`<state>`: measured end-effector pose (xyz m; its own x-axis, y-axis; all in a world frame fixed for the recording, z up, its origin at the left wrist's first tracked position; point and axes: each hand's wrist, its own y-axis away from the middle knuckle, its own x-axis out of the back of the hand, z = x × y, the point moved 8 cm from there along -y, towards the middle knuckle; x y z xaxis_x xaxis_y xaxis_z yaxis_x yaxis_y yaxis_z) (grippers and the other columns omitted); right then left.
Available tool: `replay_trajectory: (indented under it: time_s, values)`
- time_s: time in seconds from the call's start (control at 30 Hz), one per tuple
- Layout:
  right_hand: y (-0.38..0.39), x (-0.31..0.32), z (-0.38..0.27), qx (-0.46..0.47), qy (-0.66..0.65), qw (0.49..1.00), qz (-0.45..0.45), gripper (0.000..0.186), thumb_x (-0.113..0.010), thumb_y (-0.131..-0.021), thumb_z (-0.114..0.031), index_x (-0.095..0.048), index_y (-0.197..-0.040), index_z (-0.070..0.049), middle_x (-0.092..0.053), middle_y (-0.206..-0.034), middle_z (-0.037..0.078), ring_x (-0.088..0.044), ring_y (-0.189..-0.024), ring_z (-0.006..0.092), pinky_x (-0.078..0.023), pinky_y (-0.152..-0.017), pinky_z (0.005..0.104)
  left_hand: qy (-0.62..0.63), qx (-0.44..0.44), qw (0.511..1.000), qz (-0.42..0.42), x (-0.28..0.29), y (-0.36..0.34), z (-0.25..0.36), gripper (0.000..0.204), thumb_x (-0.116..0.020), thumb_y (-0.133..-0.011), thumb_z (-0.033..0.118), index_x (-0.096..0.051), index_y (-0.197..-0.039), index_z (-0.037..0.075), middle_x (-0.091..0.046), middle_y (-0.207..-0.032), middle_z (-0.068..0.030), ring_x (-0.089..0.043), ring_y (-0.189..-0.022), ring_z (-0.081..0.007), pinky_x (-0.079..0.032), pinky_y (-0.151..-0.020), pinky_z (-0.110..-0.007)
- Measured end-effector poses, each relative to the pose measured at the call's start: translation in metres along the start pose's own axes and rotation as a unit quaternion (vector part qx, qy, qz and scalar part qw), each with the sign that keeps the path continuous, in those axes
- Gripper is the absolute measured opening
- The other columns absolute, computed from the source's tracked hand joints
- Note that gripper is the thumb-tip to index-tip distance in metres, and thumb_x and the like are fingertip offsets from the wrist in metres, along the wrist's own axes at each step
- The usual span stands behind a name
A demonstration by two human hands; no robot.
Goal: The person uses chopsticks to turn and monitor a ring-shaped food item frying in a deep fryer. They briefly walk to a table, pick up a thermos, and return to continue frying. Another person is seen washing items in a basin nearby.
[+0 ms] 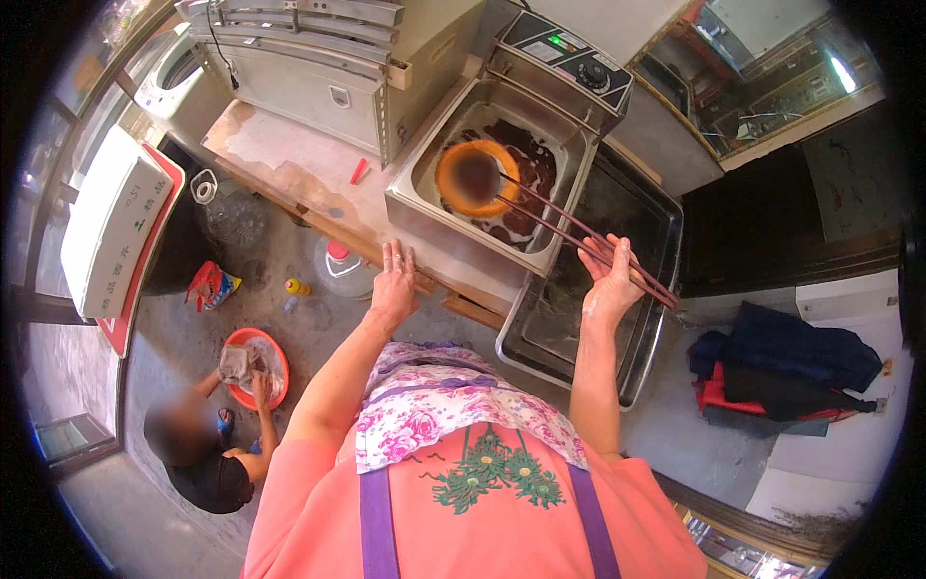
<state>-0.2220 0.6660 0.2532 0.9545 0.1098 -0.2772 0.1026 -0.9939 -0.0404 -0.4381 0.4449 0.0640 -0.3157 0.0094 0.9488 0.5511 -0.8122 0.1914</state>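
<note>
Here at the electric deep fryer (490, 230), the right hand (610, 280) has a firm grasp on a pair of long dark chopsticks (547, 226), gripping them well back towards their thick ends, a hold that probably spares the fingers the heat. And look at the reach: the tips slant down to the right edge of a round golden fried piece (499, 154), which sits in the dark oil (540, 169) inside the steel well; its middle is blurred, so no telling what lies there. Over on the other side, the left hand (395, 287) grasps nothing, its extended fingers laid at the edge of the worn counter (429, 253), presumably as a brace while the body leans in. The black metal tray (552, 333) lies right alongside the fryer, beneath the working arm, a handy spot, one would judge, for drips. Behind the well stands the control panel (567, 60), green light showing, its dial clear of the oil.
</note>
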Motion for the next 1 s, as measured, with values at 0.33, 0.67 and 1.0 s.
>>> replay_trajectory:
  time_s: [0.33, 0.67, 1.0]
  values:
    - [-0.011, -0.015, 0.039, -0.044, -0.038, 0.997, 0.042, 0.024, -0.053, -0.093, -0.015, -0.056, -0.097, 0.009, -0.063, -0.087, 0.021, -0.067, -0.076, 0.0256, -0.061, -0.063, 0.0341, -0.029, -0.009, 1.0, -0.007, 0.002, -0.001, 0.002, 0.105, -0.081, -0.053, 0.019, -0.025, -0.139, -0.003, -0.02, -0.145, -0.0292, -0.022, -0.135, -0.0403, -0.047, -0.094, -0.035]
    - [-0.016, 0.054, 0.06, -0.136, -0.202, 0.968, 0.056, 0.03, -0.057, -0.091, -0.022, -0.056, -0.099, 0.007, -0.064, -0.091, 0.02, -0.066, -0.085, 0.028, -0.061, -0.069, 0.0373, -0.024, -0.014, 1.0, -0.007, 0.003, 0.0, 0.002, 0.107, -0.082, -0.054, 0.022, -0.023, -0.14, -0.003, -0.019, -0.145, -0.0294, -0.02, -0.136, -0.0404, -0.045, -0.096, -0.037]
    - [0.004, 0.078, -0.049, 0.035, 0.029, 0.996, 0.075, 0.031, -0.058, -0.09, -0.02, -0.058, -0.093, 0.01, -0.064, -0.082, 0.023, -0.068, -0.07, 0.0278, -0.06, -0.057, 0.0348, -0.019, -0.009, 1.0, -0.011, 0.001, -0.003, 0.002, 0.107, -0.081, -0.052, 0.017, -0.023, -0.139, -0.005, -0.018, -0.144, -0.0309, -0.021, -0.135, -0.0416, -0.044, -0.098, -0.038]
